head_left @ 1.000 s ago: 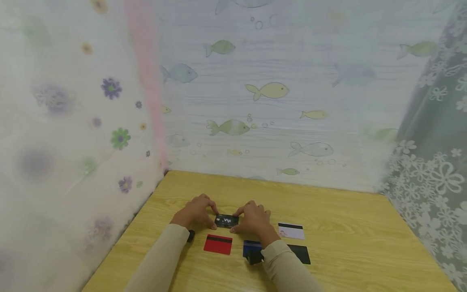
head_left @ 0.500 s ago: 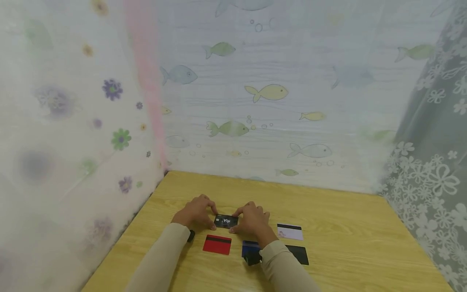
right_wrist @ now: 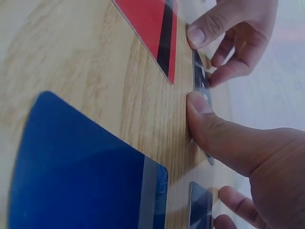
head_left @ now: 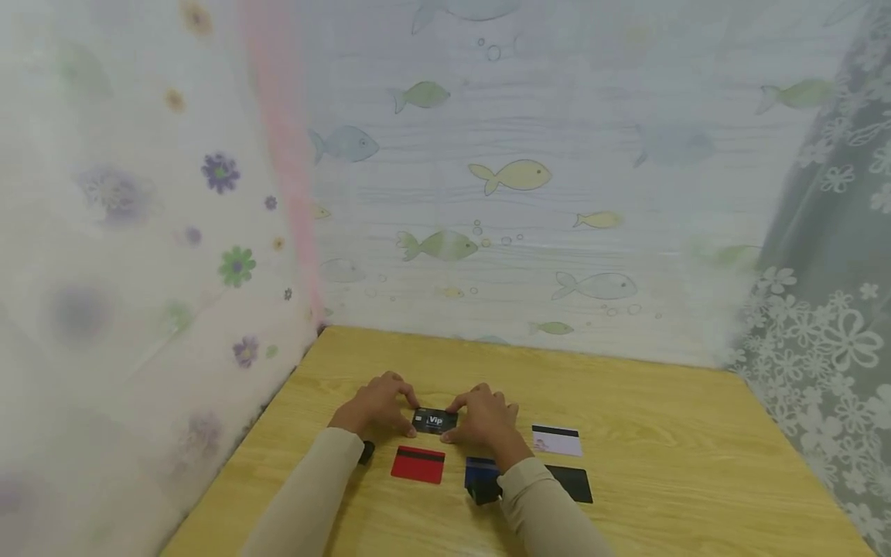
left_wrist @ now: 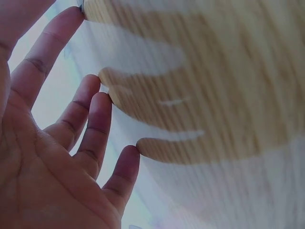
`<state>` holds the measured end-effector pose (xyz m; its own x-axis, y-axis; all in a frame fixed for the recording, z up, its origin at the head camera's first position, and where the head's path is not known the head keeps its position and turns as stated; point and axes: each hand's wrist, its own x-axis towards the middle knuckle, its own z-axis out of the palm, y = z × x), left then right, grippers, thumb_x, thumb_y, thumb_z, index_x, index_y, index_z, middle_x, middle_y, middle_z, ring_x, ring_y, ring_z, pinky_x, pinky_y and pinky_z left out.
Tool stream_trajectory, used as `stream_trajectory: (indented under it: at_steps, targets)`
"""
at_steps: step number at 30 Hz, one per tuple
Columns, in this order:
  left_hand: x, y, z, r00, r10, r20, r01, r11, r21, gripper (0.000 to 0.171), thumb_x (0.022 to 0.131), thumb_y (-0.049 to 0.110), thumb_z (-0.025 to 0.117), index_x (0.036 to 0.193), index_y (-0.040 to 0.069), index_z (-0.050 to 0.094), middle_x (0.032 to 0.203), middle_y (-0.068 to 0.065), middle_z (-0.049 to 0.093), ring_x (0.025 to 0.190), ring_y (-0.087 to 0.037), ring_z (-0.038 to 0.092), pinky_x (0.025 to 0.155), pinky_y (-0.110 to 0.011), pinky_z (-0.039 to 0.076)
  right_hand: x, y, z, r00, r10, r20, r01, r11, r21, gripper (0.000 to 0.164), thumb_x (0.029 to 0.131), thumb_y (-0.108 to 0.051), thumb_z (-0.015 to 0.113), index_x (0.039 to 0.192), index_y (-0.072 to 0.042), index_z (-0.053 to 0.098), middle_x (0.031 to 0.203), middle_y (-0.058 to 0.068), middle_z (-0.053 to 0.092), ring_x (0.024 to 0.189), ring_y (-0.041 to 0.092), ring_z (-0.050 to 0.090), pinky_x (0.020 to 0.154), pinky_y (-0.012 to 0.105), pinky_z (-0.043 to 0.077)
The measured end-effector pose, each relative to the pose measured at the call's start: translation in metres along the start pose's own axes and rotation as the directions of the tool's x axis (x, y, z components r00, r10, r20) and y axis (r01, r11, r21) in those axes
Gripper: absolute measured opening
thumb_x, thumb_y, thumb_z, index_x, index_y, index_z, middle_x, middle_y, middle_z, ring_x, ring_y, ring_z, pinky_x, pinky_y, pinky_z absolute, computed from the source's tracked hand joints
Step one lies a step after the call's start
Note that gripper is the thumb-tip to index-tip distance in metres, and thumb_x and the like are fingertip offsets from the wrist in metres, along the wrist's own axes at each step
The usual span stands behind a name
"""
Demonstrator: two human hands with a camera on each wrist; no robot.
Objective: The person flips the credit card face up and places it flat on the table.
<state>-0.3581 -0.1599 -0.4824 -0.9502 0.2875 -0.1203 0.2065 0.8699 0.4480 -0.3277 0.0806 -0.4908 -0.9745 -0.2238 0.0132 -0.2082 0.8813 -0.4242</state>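
Note:
A black bank-style card (head_left: 435,420) printed "Vip" lies flat on the wood-grain table, between the two hands. My left hand (head_left: 379,404) pinches its left end, thumb at the near corner and index finger at the far one. At the right end my right hand (head_left: 487,418) pinches it in the same way. The left wrist view shows the left hand's other fingertips (left_wrist: 126,162) touching the tabletop. Just in front lie a red card (head_left: 418,464) with a dark stripe and a blue card (right_wrist: 90,167), partly covered by the right wrist's camera in the head view.
A white card (head_left: 557,441) with a black stripe and a black card (head_left: 574,483) lie to the right. Another dark card (right_wrist: 200,205) sits beneath the right hand, hidden in the head view. Patterned curtains (head_left: 515,232) border the table's back and sides.

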Motion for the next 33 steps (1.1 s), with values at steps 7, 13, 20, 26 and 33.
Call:
stream_trajectory:
  at_steps: [7, 13, 20, 26, 33]
  targets:
    - [0.003, -0.002, 0.005, 1.0, 0.004, 0.012, -0.004, 1.0, 0.003, 0.035, 0.068, 0.042, 0.097, 0.094, 0.037, 0.074, 0.145, -0.005, 0.052, 0.135, -0.035, 0.045, 0.109, -0.062, 0.038, -0.002, -0.003, -0.001, 1.0, 0.005, 0.018, -0.005, 1.0, -0.013, 0.046, 0.069, -0.054, 0.093, 0.109, -0.035, 0.079, 0.132, 0.01, 0.058, 0.111, 0.043, 0.054, 0.096, 0.074, 0.034]
    - [0.001, -0.002, 0.006, 1.0, 0.002, 0.006, -0.002, 1.0, 0.005, 0.036, 0.067, 0.041, 0.098, 0.094, 0.036, 0.074, 0.139, -0.003, 0.054, 0.129, -0.031, 0.047, 0.106, -0.06, 0.04, -0.002, -0.005, 0.001, 1.0, -0.006, 0.024, 0.007, 1.0, -0.02, 0.048, 0.069, -0.055, 0.093, 0.11, -0.035, 0.079, 0.129, 0.01, 0.059, 0.106, 0.041, 0.054, 0.093, 0.07, 0.035]
    - [0.003, 0.005, -0.001, 1.0, 0.028, 0.008, -0.027, 1.0, -0.003, 0.042, 0.065, 0.038, 0.099, 0.101, 0.034, 0.078, 0.133, -0.002, 0.057, 0.124, -0.029, 0.05, 0.104, -0.058, 0.043, -0.001, -0.002, -0.004, 0.998, -0.059, 0.008, 0.059, 0.996, -0.07, 0.05, 0.071, -0.058, 0.09, 0.115, -0.035, 0.079, 0.125, 0.009, 0.061, 0.101, 0.037, 0.056, 0.085, 0.061, 0.038]
    - [0.005, 0.009, 0.0, 0.998, 0.067, 0.01, -0.067, 0.998, 0.004, 0.061, 0.065, 0.039, 0.099, 0.12, 0.029, 0.075, 0.135, -0.005, 0.058, 0.127, -0.03, 0.052, 0.105, -0.057, 0.044, 0.003, 0.006, -0.011, 0.997, -0.078, 0.01, 0.078, 0.993, -0.09, 0.059, 0.073, -0.065, 0.086, 0.123, -0.036, 0.076, 0.127, 0.009, 0.064, 0.105, 0.041, 0.058, 0.087, 0.064, 0.04]
    - [0.013, 0.024, 0.006, 0.985, 0.171, -0.025, -0.171, 0.985, 0.007, 0.064, 0.071, 0.045, 0.095, 0.128, 0.024, 0.072, 0.136, -0.008, 0.06, 0.127, -0.033, 0.055, 0.106, -0.065, 0.041, 0.002, 0.022, -0.028, 0.993, -0.105, -0.057, 0.098, 0.988, -0.119, 0.055, 0.077, -0.063, 0.084, 0.125, -0.036, 0.075, 0.13, 0.007, 0.066, 0.111, 0.043, 0.06, 0.089, 0.069, 0.042]
